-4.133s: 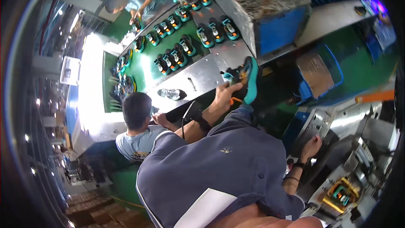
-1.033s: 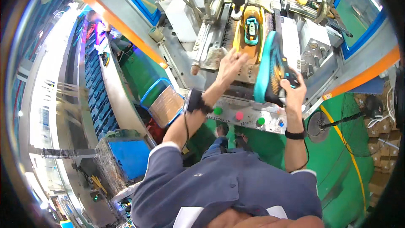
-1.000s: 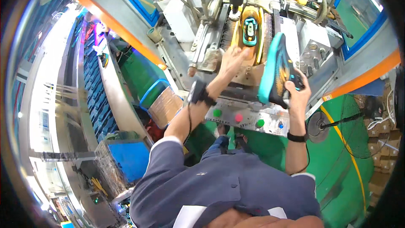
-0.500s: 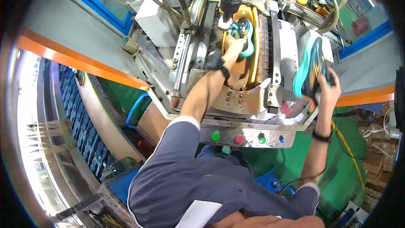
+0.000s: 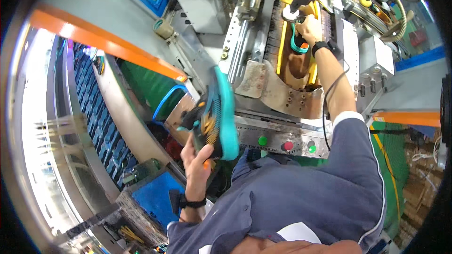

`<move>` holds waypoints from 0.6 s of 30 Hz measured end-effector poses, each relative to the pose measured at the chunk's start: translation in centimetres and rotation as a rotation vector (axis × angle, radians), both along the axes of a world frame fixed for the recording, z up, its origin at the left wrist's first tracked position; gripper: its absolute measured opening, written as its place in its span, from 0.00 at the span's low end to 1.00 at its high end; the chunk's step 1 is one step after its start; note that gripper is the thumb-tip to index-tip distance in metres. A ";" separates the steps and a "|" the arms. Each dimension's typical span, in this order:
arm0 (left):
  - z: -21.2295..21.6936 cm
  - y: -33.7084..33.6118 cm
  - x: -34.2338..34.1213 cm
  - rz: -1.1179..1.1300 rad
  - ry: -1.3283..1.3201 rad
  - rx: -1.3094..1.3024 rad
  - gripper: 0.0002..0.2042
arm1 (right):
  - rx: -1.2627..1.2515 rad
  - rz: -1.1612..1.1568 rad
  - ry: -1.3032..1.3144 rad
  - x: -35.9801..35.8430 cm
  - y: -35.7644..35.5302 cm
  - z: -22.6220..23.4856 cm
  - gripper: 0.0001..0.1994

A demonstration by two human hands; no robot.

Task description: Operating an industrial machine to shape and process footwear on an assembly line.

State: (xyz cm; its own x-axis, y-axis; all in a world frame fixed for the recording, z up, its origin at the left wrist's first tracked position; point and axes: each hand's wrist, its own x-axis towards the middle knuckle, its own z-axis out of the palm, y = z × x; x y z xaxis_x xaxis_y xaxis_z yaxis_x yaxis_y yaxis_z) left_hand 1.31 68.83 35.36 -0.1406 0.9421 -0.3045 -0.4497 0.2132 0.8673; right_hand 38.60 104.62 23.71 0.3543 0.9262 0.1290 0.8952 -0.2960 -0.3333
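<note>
A black sports shoe (image 5: 216, 117) with a thick teal sole and orange marks is held by my left hand (image 5: 197, 162), clear of the machine's left front corner. My fingers and thumb wrap its lower end. Inside the machine's trough (image 5: 297, 68), a second shoe with a teal sole (image 5: 296, 46) sits under the black and white press head (image 5: 291, 15). My right hand (image 5: 310, 30) reaches in and closes over the top of that shoe, hiding most of it; the fingertips are partly out of sight.
Yellow strips (image 5: 282, 47) line the trough. A control panel with green and red buttons (image 5: 288, 146) runs along the machine's front. Orange bars (image 5: 110, 42) frame the sides. At far left stands a conveyor with a dark blue textured belt (image 5: 96, 113).
My left hand has left the trough and come back left with a shoe. My right hand has moved from the right side into the trough, onto a shoe. The view has shifted.
</note>
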 end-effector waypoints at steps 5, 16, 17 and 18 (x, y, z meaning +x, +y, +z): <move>-2.3 -8.8 -2.5 0.371 0.094 -0.023 0.17 | 0.114 0.180 -0.099 -1.1 -1.2 -2.1 0.29; -5.4 -20.6 5.5 0.839 -0.243 -0.159 0.14 | 0.187 1.128 0.519 -16.7 -32.8 -6.0 0.07; -5.2 -21.6 6.1 0.866 -0.251 -0.187 0.15 | 0.112 1.146 0.472 -17.4 -33.1 -8.2 0.07; -5.3 -22.6 6.7 0.894 -0.227 -0.224 0.15 | 0.042 1.164 0.424 -18.2 -33.2 -10.5 0.06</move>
State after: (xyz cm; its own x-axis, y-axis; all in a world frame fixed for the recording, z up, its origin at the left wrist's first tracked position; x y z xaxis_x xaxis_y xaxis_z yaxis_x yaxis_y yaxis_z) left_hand 7.97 46.20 30.03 -0.6964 0.4306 -0.5741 -0.6801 -0.1406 0.7195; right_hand 20.42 71.46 13.25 -0.6552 0.7155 0.2424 0.4375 0.6210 -0.6504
